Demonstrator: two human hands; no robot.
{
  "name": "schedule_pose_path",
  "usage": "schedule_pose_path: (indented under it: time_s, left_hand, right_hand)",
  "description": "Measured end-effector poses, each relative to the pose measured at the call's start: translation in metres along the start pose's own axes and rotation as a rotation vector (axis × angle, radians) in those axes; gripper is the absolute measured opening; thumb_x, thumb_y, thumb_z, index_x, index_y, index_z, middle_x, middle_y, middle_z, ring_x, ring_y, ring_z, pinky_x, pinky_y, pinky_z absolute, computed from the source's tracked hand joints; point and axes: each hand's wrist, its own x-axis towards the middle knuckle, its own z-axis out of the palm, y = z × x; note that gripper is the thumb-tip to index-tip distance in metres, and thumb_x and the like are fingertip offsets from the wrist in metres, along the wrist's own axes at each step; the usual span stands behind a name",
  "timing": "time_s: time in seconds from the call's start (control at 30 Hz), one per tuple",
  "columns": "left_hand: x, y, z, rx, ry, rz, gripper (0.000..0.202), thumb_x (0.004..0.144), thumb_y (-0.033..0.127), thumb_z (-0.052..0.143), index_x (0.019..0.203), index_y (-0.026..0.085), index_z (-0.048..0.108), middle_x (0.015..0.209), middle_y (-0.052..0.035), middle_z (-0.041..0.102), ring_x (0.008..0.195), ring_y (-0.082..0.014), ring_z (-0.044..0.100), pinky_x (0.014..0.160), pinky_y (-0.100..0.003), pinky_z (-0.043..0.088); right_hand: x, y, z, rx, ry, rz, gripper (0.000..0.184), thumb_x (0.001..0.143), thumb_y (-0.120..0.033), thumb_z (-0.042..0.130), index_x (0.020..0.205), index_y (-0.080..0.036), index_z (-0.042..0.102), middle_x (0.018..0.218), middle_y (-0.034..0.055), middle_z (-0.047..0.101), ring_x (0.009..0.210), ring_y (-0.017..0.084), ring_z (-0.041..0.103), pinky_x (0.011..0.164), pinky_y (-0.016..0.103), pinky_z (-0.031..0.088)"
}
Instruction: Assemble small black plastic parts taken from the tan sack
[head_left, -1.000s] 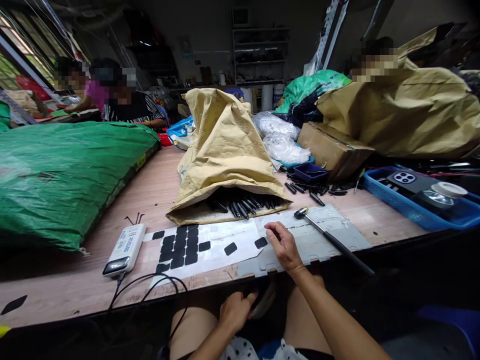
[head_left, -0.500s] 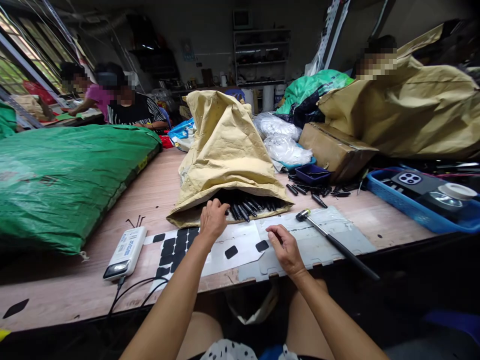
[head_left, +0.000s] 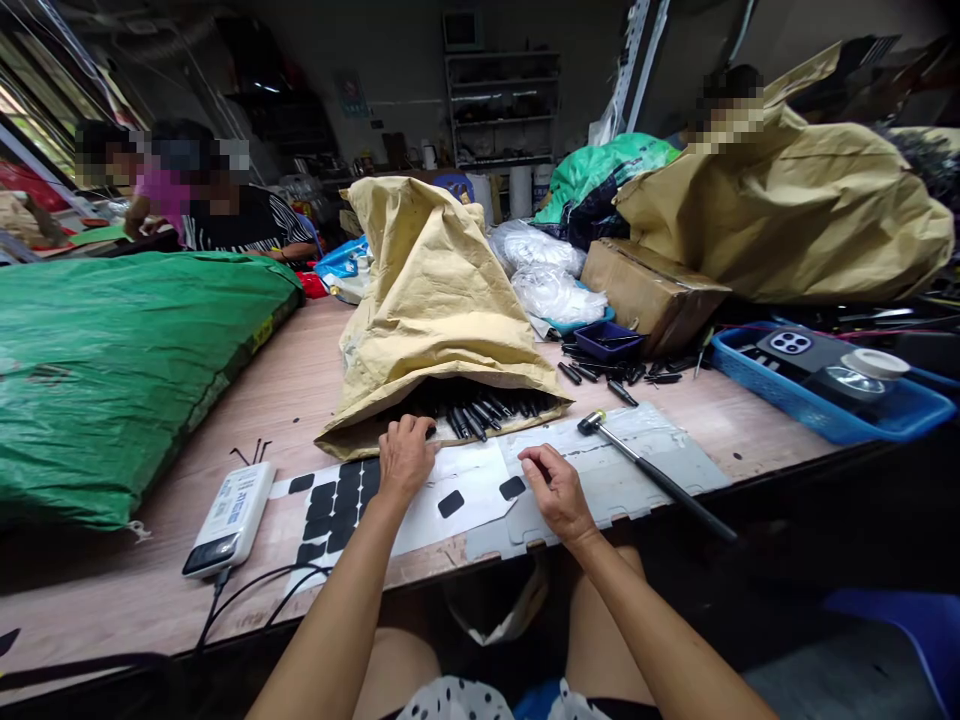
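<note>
My left hand (head_left: 405,455) lies on the white backing sheet (head_left: 472,480) at the mouth of the tan paper sack (head_left: 435,290). Its fingers are curled round a black rod whose tip shows at the fingertips. Several more black rods (head_left: 480,410) spill from the sack's opening. My right hand (head_left: 556,488) rests on the grey metal plate (head_left: 645,440), fingers curled inward; what they hold, if anything, is hidden. A loose black pad (head_left: 512,488) lies just left of it. Rows of black pads (head_left: 337,500) fill the sheet's left part. A small hammer (head_left: 649,468) lies on the plate.
A white power bank (head_left: 229,512) with a cable sits left of the sheet. A big green sack (head_left: 112,350) covers the table's left. A blue tray (head_left: 817,405), a cardboard box (head_left: 649,290) and loose rods (head_left: 607,372) lie at right. Other people sit at the back.
My left hand rose from my lap, reached into the sack's mouth, then drew back a little onto the sheet. My right hand stayed on the plate. The view shifted slightly.
</note>
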Motion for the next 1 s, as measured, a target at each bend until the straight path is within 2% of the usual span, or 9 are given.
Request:
schedule_pose_path:
  time_s: [0.27,0.37,0.5,0.57,0.63,0.7,0.77,0.87,1.0]
  left_hand:
    - [0.007,-0.018,-0.008,-0.025,-0.102,-0.257,0.023,0.091,0.035,0.062,0.109,0.025,0.073,0.115,-0.0102,0.064,0.114,-0.035,0.05,0.094,-0.046,0.04]
    - [-0.001,-0.007,-0.015,-0.067,-0.055,-0.198,0.022,0.094,0.035,0.059,0.109,0.024,0.07,0.114,-0.0087,0.068,0.112,-0.0345,0.051,0.093,-0.047,0.039]
    - [-0.028,0.036,-0.011,-0.287,-0.017,0.078,0.014,0.092,0.033,0.064,0.103,0.026,0.069,0.107,-0.0034,0.072,0.103,-0.0269,0.055,0.091,-0.04,0.039]
    - [-0.042,0.059,-0.003,-0.379,-0.048,0.191,0.013,0.089,0.031,0.069,0.101,0.026,0.069,0.103,-0.0017,0.072,0.101,-0.025,0.056,0.09,-0.038,0.038]
    - [-0.054,0.074,0.007,-0.425,-0.08,0.214,0.013,0.086,0.029,0.071,0.099,0.026,0.069,0.099,-0.0013,0.072,0.1,-0.0249,0.056,0.087,-0.038,0.038]
    - [-0.06,0.079,0.016,-0.447,-0.09,0.191,0.013,0.085,0.028,0.072,0.098,0.026,0.07,0.097,-0.0019,0.07,0.099,-0.0253,0.056,0.085,-0.038,0.038]
    - [-0.062,0.076,0.023,-0.481,-0.079,0.166,0.016,0.083,0.027,0.073,0.098,0.026,0.07,0.097,-0.0025,0.069,0.098,-0.0252,0.055,0.085,-0.037,0.038]
    - [-0.061,0.069,0.027,-0.553,-0.077,0.15,0.017,0.08,0.024,0.075,0.097,0.025,0.07,0.095,-0.0019,0.068,0.096,-0.0238,0.055,0.086,-0.037,0.039]
    - [-0.058,0.067,0.027,-0.589,-0.085,0.125,0.013,0.079,0.024,0.076,0.091,0.025,0.071,0.092,-0.0007,0.069,0.095,-0.0228,0.055,0.086,-0.037,0.039]
  right_hand:
    - [0.0,0.001,0.001,0.012,0.005,0.009,0.022,0.096,-0.034,0.051,0.096,-0.019,0.067,0.088,0.0045,0.063,0.082,0.018,0.059,0.076,0.03,0.047]
    - [0.001,0.002,0.002,0.063,-0.005,0.059,0.023,0.094,-0.037,0.053,0.094,-0.018,0.067,0.088,0.0045,0.063,0.081,0.018,0.059,0.074,0.03,0.047]
    - [0.013,-0.001,-0.018,0.136,0.105,0.225,0.028,0.091,-0.044,0.054,0.095,-0.018,0.065,0.084,0.0039,0.065,0.073,0.017,0.058,0.067,0.029,0.047]
    - [0.02,-0.001,-0.044,0.008,0.207,0.228,0.029,0.09,-0.044,0.053,0.099,-0.019,0.065,0.087,0.0046,0.067,0.074,0.018,0.058,0.07,0.03,0.048]
    - [0.025,0.003,-0.076,-0.288,0.238,0.175,0.026,0.089,-0.041,0.055,0.099,-0.02,0.067,0.09,0.0057,0.066,0.08,0.02,0.058,0.077,0.033,0.047]
    - [0.025,0.013,-0.106,-0.66,0.172,0.183,0.023,0.085,-0.037,0.058,0.099,-0.021,0.068,0.095,0.0078,0.065,0.088,0.024,0.057,0.082,0.036,0.044]
    - [0.022,0.026,-0.127,-0.916,0.058,0.297,0.028,0.085,-0.043,0.061,0.101,-0.021,0.068,0.097,0.0102,0.064,0.095,0.029,0.057,0.081,0.039,0.043]
    - [0.016,0.046,-0.14,-1.06,-0.086,0.385,0.027,0.09,-0.041,0.055,0.103,-0.02,0.065,0.1,0.0121,0.064,0.096,0.03,0.059,0.079,0.039,0.043]
    - [0.014,0.054,-0.138,-1.055,-0.096,0.386,0.02,0.094,-0.032,0.048,0.097,-0.018,0.061,0.097,0.0129,0.065,0.095,0.028,0.061,0.08,0.037,0.044]
